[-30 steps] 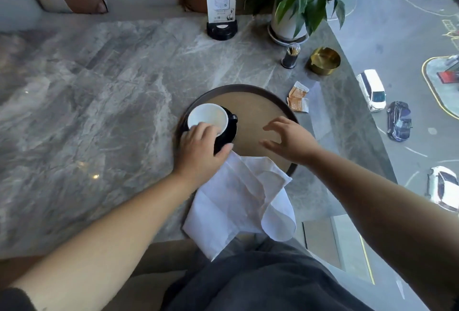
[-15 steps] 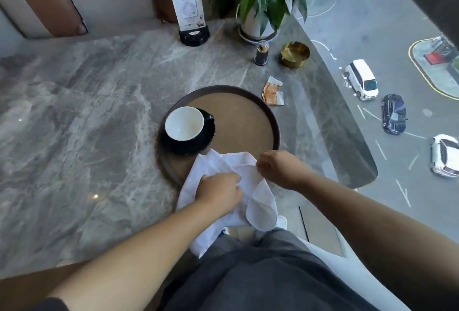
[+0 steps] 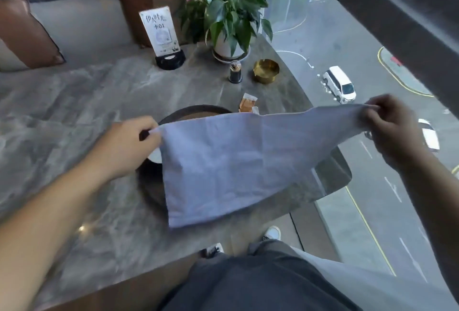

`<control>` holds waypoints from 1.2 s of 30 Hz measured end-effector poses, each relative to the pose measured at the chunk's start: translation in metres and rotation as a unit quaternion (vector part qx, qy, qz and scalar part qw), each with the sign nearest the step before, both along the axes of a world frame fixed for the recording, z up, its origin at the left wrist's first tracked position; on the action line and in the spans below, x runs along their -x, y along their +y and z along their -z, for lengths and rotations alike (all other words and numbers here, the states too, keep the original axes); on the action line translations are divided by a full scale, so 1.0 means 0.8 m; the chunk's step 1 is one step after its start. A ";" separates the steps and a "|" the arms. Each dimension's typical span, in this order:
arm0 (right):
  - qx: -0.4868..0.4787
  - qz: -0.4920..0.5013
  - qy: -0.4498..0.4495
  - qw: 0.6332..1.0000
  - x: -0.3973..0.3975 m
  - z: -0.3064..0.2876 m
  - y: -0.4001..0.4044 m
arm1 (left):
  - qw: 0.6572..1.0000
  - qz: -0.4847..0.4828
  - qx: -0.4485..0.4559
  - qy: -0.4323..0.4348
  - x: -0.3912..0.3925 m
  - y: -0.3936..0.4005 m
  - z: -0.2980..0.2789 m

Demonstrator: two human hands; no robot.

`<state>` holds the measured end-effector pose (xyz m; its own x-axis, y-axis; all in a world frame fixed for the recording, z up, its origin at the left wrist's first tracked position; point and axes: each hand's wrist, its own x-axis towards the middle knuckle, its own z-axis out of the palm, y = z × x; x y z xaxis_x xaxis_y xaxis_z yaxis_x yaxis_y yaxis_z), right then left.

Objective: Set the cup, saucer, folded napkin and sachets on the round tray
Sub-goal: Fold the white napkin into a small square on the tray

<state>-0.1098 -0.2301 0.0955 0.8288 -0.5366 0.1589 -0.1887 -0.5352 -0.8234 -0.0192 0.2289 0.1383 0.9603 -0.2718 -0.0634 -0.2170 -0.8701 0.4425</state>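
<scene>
A white cloth napkin [image 3: 236,166] hangs spread out in the air above the table. My left hand [image 3: 126,146] pinches its left top corner and my right hand [image 3: 390,126] pinches its right top corner. The napkin covers most of the round dark tray [image 3: 196,111], of which only the far rim and a left edge show. A sliver of the white cup [image 3: 155,156] peeks out beside my left hand; the saucer is hidden. Two orange sachets [image 3: 248,103] lie on the marble just beyond the tray's right rim.
On the grey marble table [image 3: 62,111] stand a sign holder [image 3: 162,34], a potted plant [image 3: 228,24], a small dark toothpick jar [image 3: 235,72] and a gold bowl [image 3: 266,70]. The table's curved right edge meets a window over a street.
Both hands have lifted the crumpled napkin off the table's near edge and pulled it out flat between them. The cup and saucer stay on the tray, now mostly covered.
</scene>
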 end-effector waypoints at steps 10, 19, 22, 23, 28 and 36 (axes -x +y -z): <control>0.016 0.145 -0.217 0.965 -0.127 -0.131 -0.084 | 0.889 -0.084 0.448 -0.036 -0.190 -0.152 -0.076; -0.019 0.125 -0.316 0.940 -0.089 -0.195 -0.103 | 0.788 0.036 0.603 -0.119 -0.170 -0.166 -0.137; -0.062 0.112 -0.265 0.956 -0.037 -0.139 -0.078 | 0.820 0.029 0.566 -0.077 -0.142 -0.137 -0.078; -0.068 0.094 -0.242 0.963 -0.018 -0.111 -0.065 | 0.838 0.020 0.542 -0.059 -0.133 -0.125 -0.051; -0.114 0.023 0.022 0.993 0.069 0.042 -0.016 | 0.931 -0.022 0.352 0.092 -0.082 -0.062 0.100; -0.200 -0.074 0.273 0.938 0.136 0.122 -0.018 | 0.957 0.056 0.145 0.243 -0.014 -0.005 0.176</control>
<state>-0.2188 -0.2444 -0.0024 0.7974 -0.3360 -0.5013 -0.5896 -0.2570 -0.7657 -0.0080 0.2252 -0.0028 0.8000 -0.4458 -0.4016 -0.0091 -0.6783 0.7348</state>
